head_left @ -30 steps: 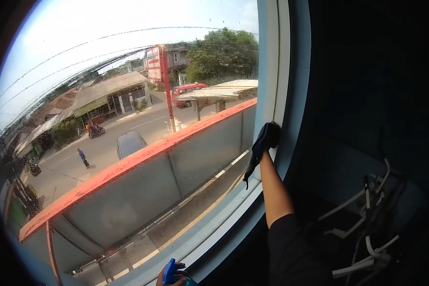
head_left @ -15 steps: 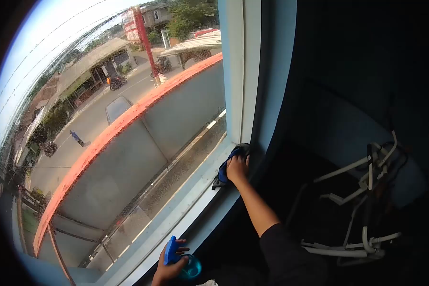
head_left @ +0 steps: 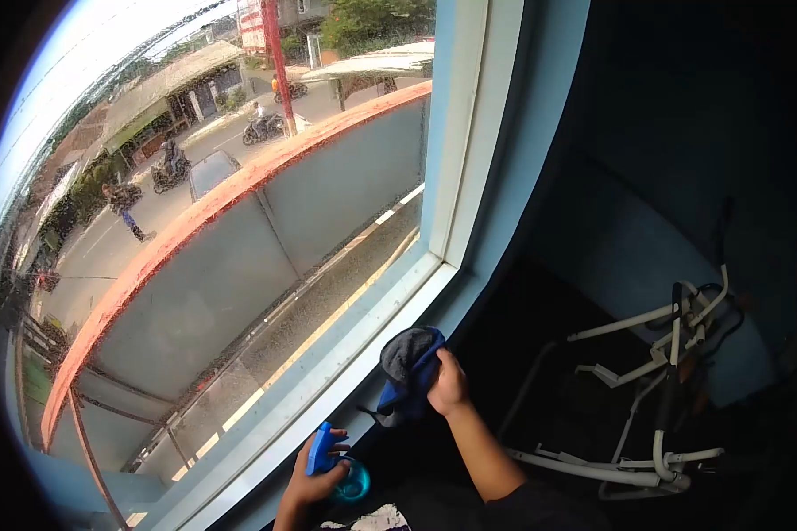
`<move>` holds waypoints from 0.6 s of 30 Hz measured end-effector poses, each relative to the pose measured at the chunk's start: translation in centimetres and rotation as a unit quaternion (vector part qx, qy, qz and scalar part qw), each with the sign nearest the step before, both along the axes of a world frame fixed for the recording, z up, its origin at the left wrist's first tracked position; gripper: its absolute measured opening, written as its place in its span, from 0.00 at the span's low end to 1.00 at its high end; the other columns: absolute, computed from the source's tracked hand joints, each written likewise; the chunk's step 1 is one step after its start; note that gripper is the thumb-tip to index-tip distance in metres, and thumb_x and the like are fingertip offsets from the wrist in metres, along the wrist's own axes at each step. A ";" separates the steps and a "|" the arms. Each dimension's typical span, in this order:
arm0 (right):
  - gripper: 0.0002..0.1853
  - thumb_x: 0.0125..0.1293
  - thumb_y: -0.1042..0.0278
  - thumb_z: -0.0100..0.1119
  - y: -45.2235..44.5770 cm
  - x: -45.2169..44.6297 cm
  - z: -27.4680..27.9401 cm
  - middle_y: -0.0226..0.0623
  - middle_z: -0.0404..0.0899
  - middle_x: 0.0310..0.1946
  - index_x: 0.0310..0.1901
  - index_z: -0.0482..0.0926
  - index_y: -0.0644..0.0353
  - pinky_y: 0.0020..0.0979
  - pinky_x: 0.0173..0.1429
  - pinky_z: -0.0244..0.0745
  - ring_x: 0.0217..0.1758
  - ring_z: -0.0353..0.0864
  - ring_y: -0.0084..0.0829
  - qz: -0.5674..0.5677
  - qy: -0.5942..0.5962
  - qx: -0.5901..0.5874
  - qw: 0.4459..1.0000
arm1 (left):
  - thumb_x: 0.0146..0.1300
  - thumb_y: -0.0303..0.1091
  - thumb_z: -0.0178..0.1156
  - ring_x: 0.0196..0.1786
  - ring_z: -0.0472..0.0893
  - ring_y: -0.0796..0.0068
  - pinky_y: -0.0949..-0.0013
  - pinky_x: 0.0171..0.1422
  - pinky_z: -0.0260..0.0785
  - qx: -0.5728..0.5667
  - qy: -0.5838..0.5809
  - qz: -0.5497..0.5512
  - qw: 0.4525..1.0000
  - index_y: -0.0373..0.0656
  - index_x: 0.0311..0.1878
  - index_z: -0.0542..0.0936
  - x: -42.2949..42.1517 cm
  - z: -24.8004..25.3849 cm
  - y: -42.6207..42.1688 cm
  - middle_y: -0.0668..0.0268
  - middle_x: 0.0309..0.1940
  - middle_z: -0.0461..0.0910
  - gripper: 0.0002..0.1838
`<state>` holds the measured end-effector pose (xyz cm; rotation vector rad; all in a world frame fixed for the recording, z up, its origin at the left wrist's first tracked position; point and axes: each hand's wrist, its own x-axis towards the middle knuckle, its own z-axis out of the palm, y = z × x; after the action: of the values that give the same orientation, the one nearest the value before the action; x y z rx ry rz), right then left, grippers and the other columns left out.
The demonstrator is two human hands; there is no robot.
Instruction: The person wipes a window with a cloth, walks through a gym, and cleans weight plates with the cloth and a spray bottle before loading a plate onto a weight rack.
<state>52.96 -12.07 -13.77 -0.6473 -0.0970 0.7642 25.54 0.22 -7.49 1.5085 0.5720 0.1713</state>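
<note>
My left hand [head_left: 305, 482] is wrapped round a spray bottle with a blue trigger head [head_left: 322, 449] and a see-through teal body [head_left: 354, 480], low in the view beside the sill. In my right hand [head_left: 448, 382] is a bunched blue and grey cloth [head_left: 407, 367], lifted over the inner ledge with its grey side showing. The white window frame [head_left: 394, 305] runs diagonally past both hands, and its lower corner lies above the cloth.
A white tubular metal exercise machine [head_left: 655, 478] stands in the dark room on the right. Beyond the spotted glass are a grey barrier with an orange top edge [head_left: 195, 223], a road with motorcycles, and a person walking [head_left: 130, 217].
My right hand has come away from the frame's lower corner, moving down toward me with the cloth, which now shows its grey side. My left hand keeps the spray bottle in nearly the same place.
</note>
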 end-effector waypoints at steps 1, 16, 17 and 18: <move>0.24 0.74 0.55 0.40 0.1 1.2 0.2 0.40 0.75 0.58 0.61 0.71 0.63 0.40 0.70 0.65 0.62 0.74 0.37 -0.084 0.047 -0.020 0.995 | 0.53 0.24 0.66 0.57 0.78 0.65 0.61 0.60 0.72 0.003 -0.001 0.002 1.000 0.40 0.63 0.68 -0.2 0.1 0.0 0.58 0.59 0.74 0.32; 0.28 0.76 0.64 0.45 14.0 4.2 -7.3 0.50 0.58 0.70 0.72 0.55 0.68 0.36 0.76 0.49 0.73 0.57 0.41 -0.192 -0.275 -0.222 0.916 | 0.54 0.24 0.66 0.56 0.79 0.67 0.61 0.60 0.71 -0.028 0.027 0.086 0.996 0.40 0.62 0.71 -2.2 -0.8 -2.6 0.59 0.58 0.75 0.30; 0.20 0.75 0.67 0.45 13.1 2.2 -5.8 0.42 0.67 0.62 0.64 0.65 0.66 0.33 0.70 0.57 0.64 0.65 0.33 -0.191 -0.313 -0.260 0.893 | 0.54 0.24 0.65 0.56 0.78 0.68 0.62 0.61 0.71 -0.027 0.024 0.091 0.995 0.40 0.62 0.71 -2.2 -1.2 -2.7 0.59 0.58 0.75 0.29; 0.21 0.73 0.71 0.46 12.9 0.6 -5.8 0.45 0.68 0.63 0.65 0.66 0.68 0.34 0.69 0.60 0.65 0.66 0.35 -0.181 -0.329 -0.267 0.887 | 0.54 0.24 0.65 0.56 0.78 0.68 0.62 0.61 0.71 -0.032 0.026 0.093 0.995 0.40 0.62 0.71 -2.1 -1.3 -2.8 0.59 0.58 0.75 0.29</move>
<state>53.55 0.87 -19.58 -1.3969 -0.3842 0.1675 23.46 -2.56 -8.83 1.4011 0.7534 0.2555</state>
